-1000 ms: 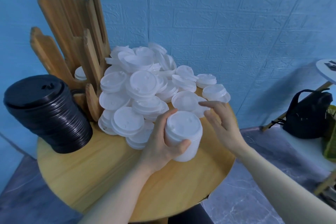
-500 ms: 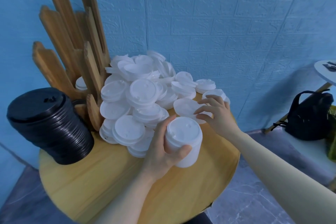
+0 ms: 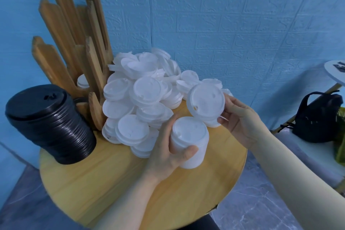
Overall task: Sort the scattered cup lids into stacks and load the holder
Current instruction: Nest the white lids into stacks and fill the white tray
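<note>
Stacking step under way: short stack of white plastic cup lids [image 3: 189, 142] gripped in left hand [image 3: 168, 153] above round wooden bench [image 3: 115, 179]. Just right of stack, single white lid [image 3: 205, 103] pinched at rim by right hand [image 3: 240, 121], tilted. Next, likely: level and seat onto stack. Left of stack: loose white lids [image 3: 141, 95], black lid stack [image 3: 50, 123], wooden slatted holder [image 3: 74, 46].

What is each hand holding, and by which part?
The left hand grips a stack of white lids round its side. The right hand pinches a single white lid at its right rim.
</note>
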Demonstrator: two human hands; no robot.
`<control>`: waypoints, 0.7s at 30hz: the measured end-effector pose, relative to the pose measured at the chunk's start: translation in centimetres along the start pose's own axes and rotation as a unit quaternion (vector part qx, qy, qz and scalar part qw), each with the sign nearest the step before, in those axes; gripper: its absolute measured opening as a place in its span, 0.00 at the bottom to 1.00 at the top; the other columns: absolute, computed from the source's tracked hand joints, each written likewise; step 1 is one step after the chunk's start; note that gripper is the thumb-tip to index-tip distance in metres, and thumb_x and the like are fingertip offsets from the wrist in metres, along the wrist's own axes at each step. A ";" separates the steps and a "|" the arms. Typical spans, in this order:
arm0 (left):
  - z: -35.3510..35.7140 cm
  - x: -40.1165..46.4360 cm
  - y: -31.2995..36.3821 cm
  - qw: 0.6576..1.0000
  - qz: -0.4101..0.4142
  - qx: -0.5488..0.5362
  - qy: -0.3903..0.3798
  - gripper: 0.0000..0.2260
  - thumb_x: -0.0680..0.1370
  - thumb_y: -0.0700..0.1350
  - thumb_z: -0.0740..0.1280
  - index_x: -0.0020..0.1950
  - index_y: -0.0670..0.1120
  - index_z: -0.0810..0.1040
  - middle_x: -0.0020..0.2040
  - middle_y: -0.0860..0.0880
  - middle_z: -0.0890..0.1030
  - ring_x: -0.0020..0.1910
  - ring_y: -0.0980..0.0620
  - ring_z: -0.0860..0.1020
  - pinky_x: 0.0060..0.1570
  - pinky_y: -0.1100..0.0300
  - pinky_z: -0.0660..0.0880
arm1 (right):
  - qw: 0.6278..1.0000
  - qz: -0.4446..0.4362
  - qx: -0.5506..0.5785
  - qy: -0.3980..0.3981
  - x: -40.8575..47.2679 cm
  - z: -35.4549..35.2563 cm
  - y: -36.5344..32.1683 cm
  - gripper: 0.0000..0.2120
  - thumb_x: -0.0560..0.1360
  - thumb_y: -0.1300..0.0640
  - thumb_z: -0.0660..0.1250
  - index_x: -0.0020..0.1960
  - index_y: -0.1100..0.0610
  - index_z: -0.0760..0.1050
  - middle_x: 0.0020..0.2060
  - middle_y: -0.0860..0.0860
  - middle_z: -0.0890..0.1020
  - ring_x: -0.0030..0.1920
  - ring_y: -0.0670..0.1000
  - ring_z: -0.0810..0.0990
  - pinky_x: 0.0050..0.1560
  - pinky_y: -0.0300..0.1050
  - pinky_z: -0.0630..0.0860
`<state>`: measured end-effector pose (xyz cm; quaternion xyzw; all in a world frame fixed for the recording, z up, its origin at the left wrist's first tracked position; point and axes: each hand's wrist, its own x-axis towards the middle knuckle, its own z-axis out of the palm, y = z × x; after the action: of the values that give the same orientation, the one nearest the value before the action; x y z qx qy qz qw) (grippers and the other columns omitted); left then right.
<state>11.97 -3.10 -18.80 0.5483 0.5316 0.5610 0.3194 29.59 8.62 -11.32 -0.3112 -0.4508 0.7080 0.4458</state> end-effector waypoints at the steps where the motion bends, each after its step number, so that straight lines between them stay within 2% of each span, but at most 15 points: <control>1: 0.0 0.0 0.1 1.000 0.004 -0.002 -0.001 0.39 0.64 0.61 0.75 0.71 0.67 0.60 0.71 0.66 0.68 0.71 0.65 0.67 0.71 0.61 0.66 | 1.000 0.018 0.008 -0.013 -0.1 0.2 0.1 0.09 0.76 0.58 0.62 0.53 0.55 0.79 0.38 0.47 0.82 0.35 0.45 0.79 0.35 0.37 0.77; 4: -0.1 0.1 0.5 1.000 0.026 0.012 -0.009 0.39 0.66 0.60 0.73 0.72 0.72 0.56 0.68 0.77 0.64 0.71 0.71 0.63 0.66 0.74 0.62 | 0.999 0.048 -0.020 -0.015 -0.5 0.5 0.6 0.14 0.74 0.60 0.64 0.59 0.58 0.77 0.43 0.51 0.83 0.38 0.49 0.79 0.37 0.40 0.78; 6: -0.1 0.2 0.7 0.999 0.036 0.032 -0.008 0.38 0.68 0.60 0.72 0.71 0.78 0.56 0.66 0.79 0.64 0.70 0.71 0.62 0.65 0.76 0.60 | 0.995 0.044 -0.090 -0.001 -1.0 0.6 1.1 0.12 0.77 0.61 0.64 0.59 0.59 0.78 0.41 0.51 0.82 0.37 0.50 0.77 0.35 0.41 0.76; 9: -0.1 0.1 0.6 0.998 0.048 0.044 -0.001 0.35 0.68 0.60 0.72 0.69 0.78 0.58 0.66 0.77 0.65 0.71 0.67 0.64 0.67 0.71 0.61 | 0.973 0.002 -0.227 0.035 -1.9 0.7 1.4 0.09 0.80 0.60 0.62 0.53 0.54 0.82 0.38 0.48 0.83 0.36 0.47 0.77 0.35 0.41 0.71; 12: -0.1 0.2 0.4 0.998 0.043 0.044 0.005 0.34 0.68 0.61 0.72 0.68 0.78 0.61 0.66 0.75 0.67 0.72 0.63 0.65 0.70 0.64 0.63 | 0.937 -0.055 -0.341 0.049 -2.7 0.9 1.4 0.11 0.81 0.57 0.61 0.50 0.48 0.82 0.42 0.43 0.84 0.40 0.43 0.80 0.40 0.42 0.74; 14: -0.1 0.2 0.4 0.998 0.040 0.045 0.008 0.33 0.67 0.61 0.73 0.68 0.78 0.61 0.67 0.72 0.68 0.72 0.62 0.66 0.71 0.61 0.64 | 0.934 -0.066 -0.352 0.022 -3.0 0.9 1.5 0.09 0.81 0.51 0.61 0.55 0.46 0.80 0.49 0.41 0.84 0.49 0.42 0.81 0.49 0.42 0.77; 16: -0.1 0.2 0.4 0.998 0.038 0.044 0.011 0.34 0.67 0.61 0.73 0.69 0.76 0.62 0.69 0.66 0.69 0.72 0.61 0.67 0.71 0.59 0.65 | 0.931 -0.062 -0.359 -0.032 -3.3 0.8 1.3 0.15 0.77 0.45 0.63 0.63 0.43 0.76 0.58 0.38 0.79 0.59 0.38 0.77 0.56 0.36 0.74; 17: -0.1 0.2 0.4 0.998 0.036 0.042 0.011 0.34 0.67 0.61 0.73 0.69 0.76 0.62 0.69 0.63 0.69 0.72 0.61 0.67 0.72 0.57 0.65 | 0.929 -0.053 -0.359 -0.066 -3.4 0.8 1.2 0.20 0.74 0.43 0.65 0.66 0.42 0.73 0.62 0.36 0.77 0.61 0.36 0.75 0.57 0.33 0.73; 19: -0.1 0.2 0.4 0.999 0.032 0.039 0.010 0.34 0.67 0.61 0.73 0.69 0.75 0.62 0.71 0.60 0.69 0.72 0.60 0.67 0.73 0.53 0.66 | 0.915 -0.052 -0.379 -0.127 -3.5 0.8 1.2 0.27 0.72 0.44 0.70 0.69 0.41 0.70 0.65 0.35 0.73 0.64 0.36 0.73 0.60 0.34 0.71; 21: 0.0 0.1 0.5 0.999 0.029 0.034 0.010 0.36 0.67 0.60 0.74 0.69 0.76 0.61 0.71 0.60 0.68 0.72 0.59 0.67 0.73 0.51 0.66 | 0.893 -0.085 -0.421 -0.136 -3.2 0.8 1.7 0.29 0.70 0.43 0.72 0.70 0.43 0.70 0.67 0.37 0.72 0.66 0.37 0.70 0.62 0.34 0.69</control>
<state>12.02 -3.08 -18.31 0.5682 0.5375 0.5571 0.2791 29.67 5.05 -12.44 -0.3306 -0.7874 0.4468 0.2664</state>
